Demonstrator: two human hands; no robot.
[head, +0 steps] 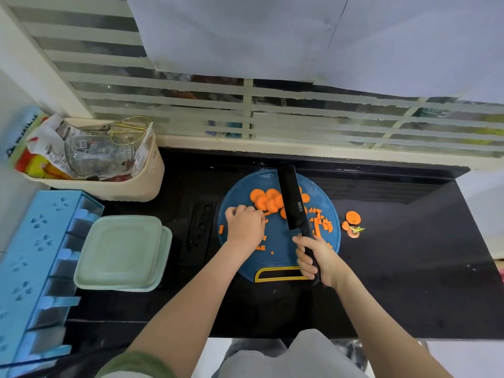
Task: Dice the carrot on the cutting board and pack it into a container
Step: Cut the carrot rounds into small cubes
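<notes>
1. Your container (120, 252) sits on the counter well left of the board. It looks closed, so I judge nothing is packed yet.
2. Your left hand (245, 225) is on the cutting board (278, 238), fingers curled down beside the carrot rounds (266, 199). I cannot tell whether they pin a piece.
3. Those rounds are uncut, so much dicing is left.
4. Your knife (290, 197) is angled over the board, with diced pieces (323, 223) to its right.
5. Your right hand (317, 259) is wrapped firmly round the knife's handle.
6. A few stray slices (353, 217) lie off the board.

One knife (291, 199), one cutting board (278, 241), two stacked containers (120, 251), one basket (131, 186), one blue rack (30, 257)
</notes>
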